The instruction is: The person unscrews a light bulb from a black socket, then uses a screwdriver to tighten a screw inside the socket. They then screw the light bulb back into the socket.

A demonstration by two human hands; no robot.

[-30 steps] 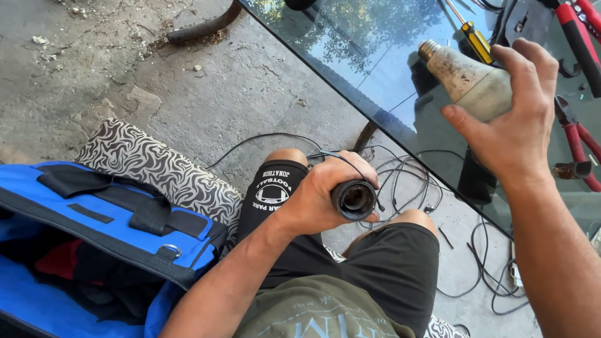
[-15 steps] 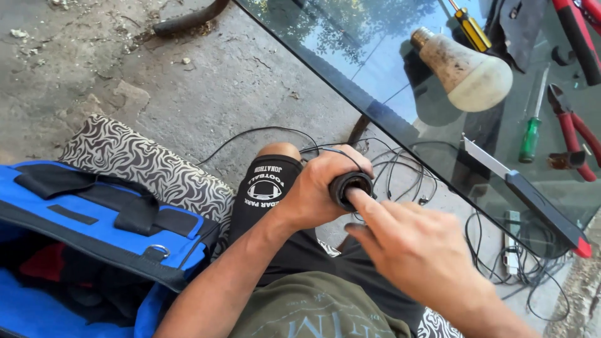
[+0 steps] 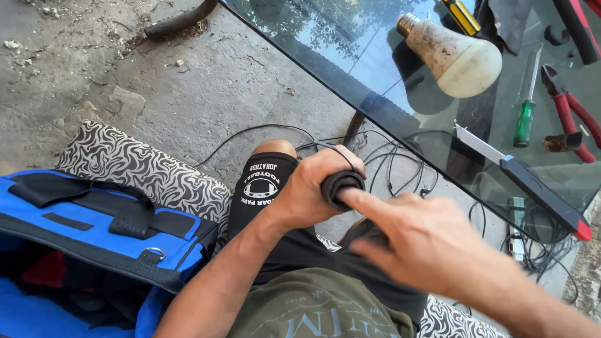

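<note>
Here the left hand (image 3: 310, 188) grips a black tape roll (image 3: 341, 186) above the knee; the right hand (image 3: 413, 241) (fingers loosely open) touches it. Nearby a glass table (image 3: 375, 69) holds a bulb (image 3: 454, 56); the blue bag (image 3: 94, 250) lies open.

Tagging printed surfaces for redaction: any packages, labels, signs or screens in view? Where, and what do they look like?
No packages, signs or screens.
Printed emblem on the black shorts: on the raised knee beside the left hand, white oval ball outline with arched white lettering.
Shirt print: bottom centre, pale lettering on olive fabric, partly cut off.
</note>
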